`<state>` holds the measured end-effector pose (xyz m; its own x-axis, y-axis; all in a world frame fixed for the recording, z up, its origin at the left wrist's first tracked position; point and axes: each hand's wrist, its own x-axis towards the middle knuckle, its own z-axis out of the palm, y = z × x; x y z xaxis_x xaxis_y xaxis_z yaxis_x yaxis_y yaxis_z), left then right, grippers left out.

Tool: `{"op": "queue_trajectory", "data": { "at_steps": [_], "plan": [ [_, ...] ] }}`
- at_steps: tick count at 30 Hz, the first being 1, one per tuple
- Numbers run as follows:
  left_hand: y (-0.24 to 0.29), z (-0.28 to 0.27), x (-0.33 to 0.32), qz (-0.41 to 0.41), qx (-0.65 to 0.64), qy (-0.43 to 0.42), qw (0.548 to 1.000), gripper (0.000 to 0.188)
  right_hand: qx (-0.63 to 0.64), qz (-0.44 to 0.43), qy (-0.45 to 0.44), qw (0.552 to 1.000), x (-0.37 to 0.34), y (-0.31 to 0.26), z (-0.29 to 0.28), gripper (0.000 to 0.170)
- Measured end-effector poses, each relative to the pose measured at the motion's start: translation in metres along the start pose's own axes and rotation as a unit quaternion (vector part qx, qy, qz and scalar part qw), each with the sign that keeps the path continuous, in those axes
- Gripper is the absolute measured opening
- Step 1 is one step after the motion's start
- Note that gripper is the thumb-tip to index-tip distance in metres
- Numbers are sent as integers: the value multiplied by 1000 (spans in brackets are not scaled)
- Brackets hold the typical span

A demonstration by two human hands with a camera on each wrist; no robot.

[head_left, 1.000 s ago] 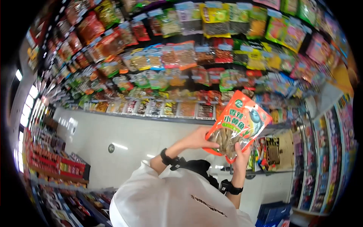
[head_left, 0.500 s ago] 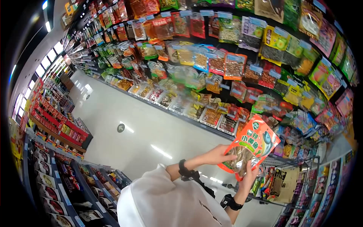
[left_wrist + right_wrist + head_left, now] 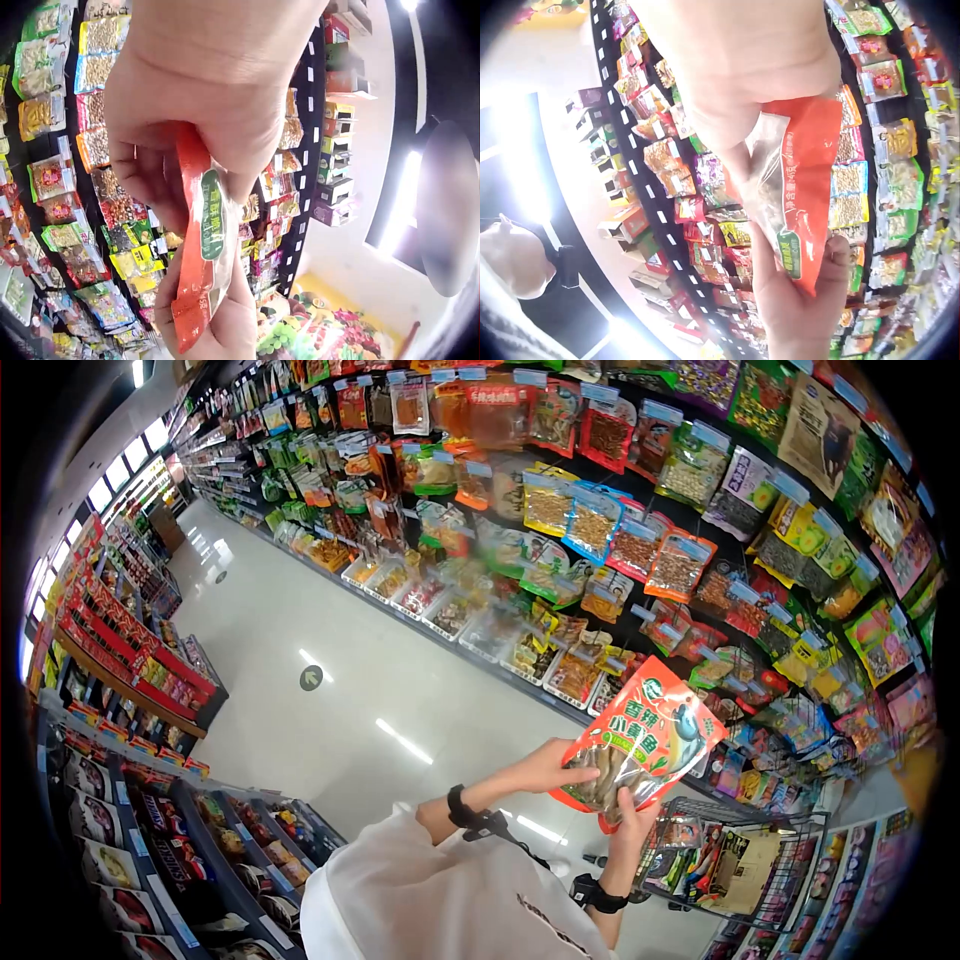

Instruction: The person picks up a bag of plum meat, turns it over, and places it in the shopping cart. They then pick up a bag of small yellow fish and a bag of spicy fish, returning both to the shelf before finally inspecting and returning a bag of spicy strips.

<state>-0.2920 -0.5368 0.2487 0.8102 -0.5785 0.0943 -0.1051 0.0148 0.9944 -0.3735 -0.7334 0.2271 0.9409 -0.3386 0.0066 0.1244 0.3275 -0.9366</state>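
Since the earlier head frame, the red packet (image 3: 650, 725) has been shifted slightly left in the view; its lower left edge is gripped by the left hand (image 3: 548, 766) and its bottom edge by the right hand (image 3: 632, 828), with both thumbs laid on its front. Below and to the right, a wire cart (image 3: 806, 835) loaded with packages is seen. Farther off, hanging bags (image 3: 680, 565) have been swung rightward and down in the view, and a round arrow mark (image 3: 311, 678) is shown on the floor (image 3: 250, 740).
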Motion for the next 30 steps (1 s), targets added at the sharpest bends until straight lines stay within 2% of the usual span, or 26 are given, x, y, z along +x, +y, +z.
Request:
{"op": "queue_trajectory", "data": {
  "at_steps": [5,11,14,17,19,21,23,26,27,29,30],
  "plan": [
    [-9,-29,-24,-27,-21,36,999,47,-36,7,-14,999,-2,4,44,49],
    [-14,-52,-49,28,-44,109,993,46,-61,16,-58,996,-9,14,71,52],
    [4,-61,-62,2,-35,65,997,46,-33,27,-107,993,-4,10,58,54],
    [3,-57,-64,30,1,-12,999,46,-53,28,-118,991,4,-3,52,50],
    [20,-51,-65,-16,-74,36,996,43,-85,30,-118,989,4,-12,58,43],
    [21,-45,-61,-30,-98,68,992,41,-139,41,-130,981,3,-8,51,42],
    [4,-42,-56,-10,-65,88,994,38,-167,32,-139,975,3,-6,46,43],
    [23,-49,-62,-41,-10,20,999,36,-92,40,-85,991,-1,-10,51,43],
    [21,-52,-63,-27,12,31,999,35,-108,70,-110,986,-1,-15,50,44],
    [10,-47,-51,16,38,18,999,32,-109,40,-82,990,-2,-12,56,40],
    [9,-37,-42,0,-29,36,999,33,-140,43,-95,985,-2,-12,51,38]
  ]
}}
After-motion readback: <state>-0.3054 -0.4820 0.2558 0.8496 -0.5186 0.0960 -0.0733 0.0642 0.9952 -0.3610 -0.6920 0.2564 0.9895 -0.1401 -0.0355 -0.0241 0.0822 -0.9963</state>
